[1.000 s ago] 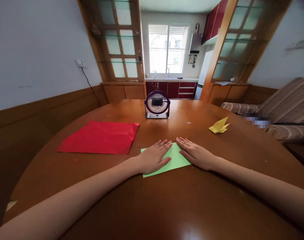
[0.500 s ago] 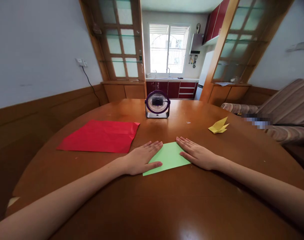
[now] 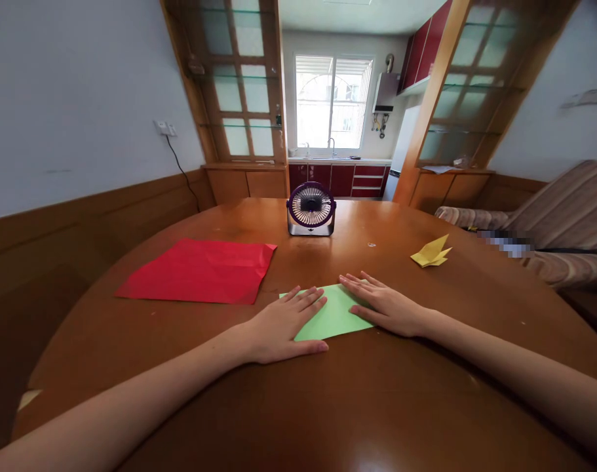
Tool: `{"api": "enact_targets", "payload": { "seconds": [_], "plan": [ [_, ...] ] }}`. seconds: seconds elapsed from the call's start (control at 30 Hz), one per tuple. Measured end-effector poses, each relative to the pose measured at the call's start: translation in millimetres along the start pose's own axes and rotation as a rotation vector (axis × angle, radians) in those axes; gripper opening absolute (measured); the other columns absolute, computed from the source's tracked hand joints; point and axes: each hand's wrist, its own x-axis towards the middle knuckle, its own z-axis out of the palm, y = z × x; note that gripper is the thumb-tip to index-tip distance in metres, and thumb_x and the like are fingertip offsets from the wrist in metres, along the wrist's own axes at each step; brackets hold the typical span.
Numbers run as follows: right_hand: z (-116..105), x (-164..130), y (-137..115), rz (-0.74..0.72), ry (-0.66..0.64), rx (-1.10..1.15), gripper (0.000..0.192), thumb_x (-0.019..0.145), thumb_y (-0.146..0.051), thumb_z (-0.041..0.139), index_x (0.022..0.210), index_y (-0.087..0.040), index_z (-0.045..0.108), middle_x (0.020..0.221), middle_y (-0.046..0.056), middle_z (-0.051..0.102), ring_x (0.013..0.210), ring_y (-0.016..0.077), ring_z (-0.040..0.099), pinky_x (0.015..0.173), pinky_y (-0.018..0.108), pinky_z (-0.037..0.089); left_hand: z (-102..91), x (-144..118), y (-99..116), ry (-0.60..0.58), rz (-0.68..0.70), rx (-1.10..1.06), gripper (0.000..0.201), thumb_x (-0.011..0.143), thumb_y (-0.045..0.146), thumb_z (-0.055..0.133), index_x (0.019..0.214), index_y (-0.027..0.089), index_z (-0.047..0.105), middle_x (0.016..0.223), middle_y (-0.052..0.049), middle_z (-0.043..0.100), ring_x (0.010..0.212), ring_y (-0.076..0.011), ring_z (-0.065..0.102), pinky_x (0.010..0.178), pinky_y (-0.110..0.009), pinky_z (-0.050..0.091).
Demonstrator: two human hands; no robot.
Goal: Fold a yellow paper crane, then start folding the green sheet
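Note:
A folded green paper [image 3: 333, 314] lies flat on the round wooden table [image 3: 357, 406] in front of me. My left hand [image 3: 284, 324] rests palm down on its left part, fingers spread and pointing away from me. My right hand [image 3: 381, 305] lies flat on the paper's right part, fingers pointing left and away. Both hands press the sheet to the table and neither grips it.
A red paper sheet [image 3: 200, 270] lies to the left. A small purple desk fan [image 3: 311, 208] stands at the table's far middle. A yellow folded paper figure [image 3: 430, 252] sits at the right. A striped sofa [image 3: 558, 223] is beyond the table's right edge.
My left hand slid left off the paper's middle, then back down over its left edge. My right hand shifted slightly left onto the paper.

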Motion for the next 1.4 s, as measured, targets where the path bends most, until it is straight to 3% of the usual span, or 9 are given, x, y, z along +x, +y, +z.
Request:
{"api": "enact_targets", "payload": {
  "seconds": [0.2, 0.3, 0.43, 0.6, 0.83, 1.13, 1.3, 1.4],
  "plan": [
    [-3, 13, -12, -0.026, -0.074, 0.0, 0.062, 0.098, -0.053, 0.033, 0.151, -0.022, 0.022, 0.155, 0.007, 0.028, 0.144, 0.025, 0.023, 0.119, 0.049, 0.016, -1.9, 9, -1, 0.183, -0.019, -0.052, 0.053, 0.096, 0.051, 0.038, 0.131, 0.013, 0.052, 0.139, -0.012, 0.052, 0.129, -0.025, 0.048, 0.108, -0.04, 0.036],
    [-5, 20, -17, -0.068, -0.071, -0.049, 0.063, 0.097, -0.054, 0.035, 0.15, -0.023, 0.025, 0.153, 0.008, 0.033, 0.142, 0.0274, 0.028, 0.115, 0.05, 0.022, -2.6, 12, -1, 0.219, -0.009, -0.056, 0.049, 0.093, 0.051, 0.046, 0.124, 0.014, 0.056, 0.132, -0.012, 0.058, 0.12, -0.0258, 0.055, 0.102, -0.039, 0.042],
    [-6, 26, -22, -0.105, -0.039, -0.131, 0.058, 0.098, -0.052, 0.034, 0.145, -0.018, 0.036, 0.145, 0.012, 0.045, 0.134, 0.0292, 0.04, 0.109, 0.051, 0.03, -2.1, 9, 1, 0.195, 0.011, -0.039, 0.067, 0.085, 0.061, 0.053, 0.131, 0.013, 0.05, 0.14, -0.013, 0.051, 0.126, -0.0277, 0.05, 0.109, -0.041, 0.036],
    [-8, 17, -13, -0.153, 0.033, -0.177, 0.047, 0.098, -0.045, 0.037, 0.136, -0.018, 0.046, 0.139, 0.013, 0.051, 0.129, 0.0268, 0.047, 0.112, 0.052, 0.025, 0.5, 2, 2, 0.101, -0.045, -0.053, 0.085, 0.081, 0.069, 0.053, 0.142, 0.012, 0.037, 0.149, -0.014, 0.038, 0.139, -0.0297, 0.033, 0.116, -0.044, 0.025],
    [-15, -2, 11, -0.024, 0.148, -0.151, 0.032, 0.098, -0.04, 0.038, 0.115, -0.02, 0.056, 0.12, 0.01, 0.064, 0.115, 0.0247, 0.057, 0.109, 0.052, 0.032, 0.3, -1, -1, 0.089, -0.073, -0.102, 0.07, 0.087, 0.06, 0.05, 0.14, 0.016, 0.041, 0.15, -0.011, 0.037, 0.14, -0.0265, 0.032, 0.116, -0.042, 0.026],
    [-24, -9, 28, -0.031, 0.237, -0.245, 0.027, 0.097, -0.032, 0.039, 0.094, -0.022, 0.064, 0.093, 0.005, 0.07, 0.088, 0.0205, 0.065, 0.111, 0.053, 0.03, -0.5, -4, -2, 0.145, 0.013, -0.002, 0.051, 0.094, 0.045, 0.043, 0.134, 0.014, 0.05, 0.144, -0.014, 0.046, 0.136, -0.0276, 0.039, 0.113, -0.045, 0.033],
    [-22, -8, 32, 0.02, 0.292, -0.156, 0.029, 0.098, -0.035, 0.038, 0.093, -0.021, 0.063, 0.087, 0.005, 0.068, 0.084, 0.0209, 0.064, 0.107, 0.052, 0.034, -2.8, -7, -1, 0.204, 0.115, 0.095, 0.039, 0.099, 0.036, 0.033, 0.115, 0.015, 0.063, 0.125, -0.012, 0.063, 0.115, -0.024, 0.06, 0.099, -0.037, 0.046],
    [-19, -8, 33, 0.129, 0.486, -0.04, 0.029, 0.097, -0.038, 0.038, 0.102, -0.021, 0.06, 0.098, 0.008, 0.067, 0.094, 0.0248, 0.063, 0.095, 0.049, 0.045, -10.2, -8, 1, 0.223, 0.051, 0.074, 0.042, 0.1, 0.032, 0.027, 0.097, 0.016, 0.066, 0.095, -0.008, 0.071, 0.084, -0.0194, 0.068, 0.073, -0.03, 0.051]
  ]
}}
